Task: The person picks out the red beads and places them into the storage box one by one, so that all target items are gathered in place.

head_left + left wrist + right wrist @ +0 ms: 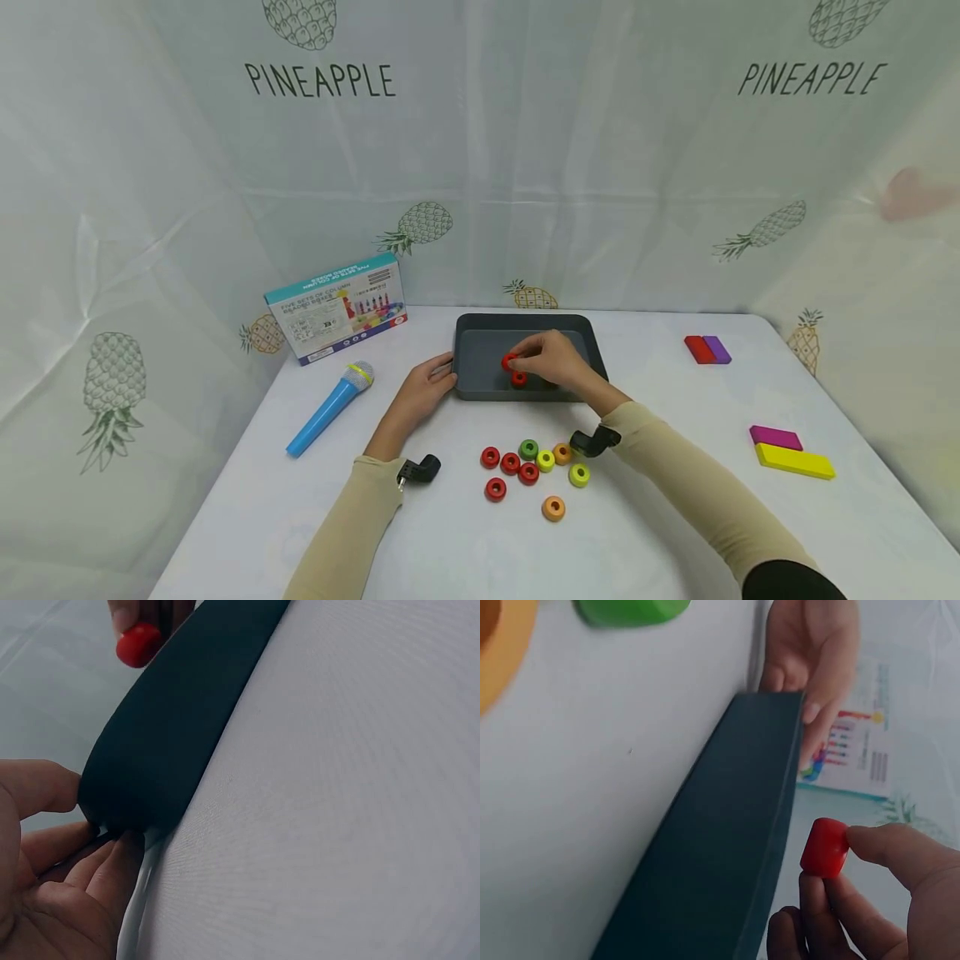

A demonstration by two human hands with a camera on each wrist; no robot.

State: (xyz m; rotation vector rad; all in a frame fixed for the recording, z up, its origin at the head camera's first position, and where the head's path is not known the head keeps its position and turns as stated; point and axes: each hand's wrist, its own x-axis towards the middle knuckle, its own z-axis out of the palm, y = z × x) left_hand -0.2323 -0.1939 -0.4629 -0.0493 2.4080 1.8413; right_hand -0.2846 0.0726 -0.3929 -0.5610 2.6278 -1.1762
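A dark grey tray lies toward the back of the table. At its left side, my left hand grips the corner; in the left wrist view, the thumb and fingers close round the end of the tray. My right hand is over the tray and pinches a red bead between thumb and fingertips. Another red bead sits in the tray just below it. Nearer me on the white table lie several loose ring beads: red, green, yellow-green and orange.
Left of the tray lies a blue toy microphone, with a printed box leaning behind it. At the right are red and purple blocks, and a magenta block beside a yellow one. A pineapple-print curtain hangs behind.
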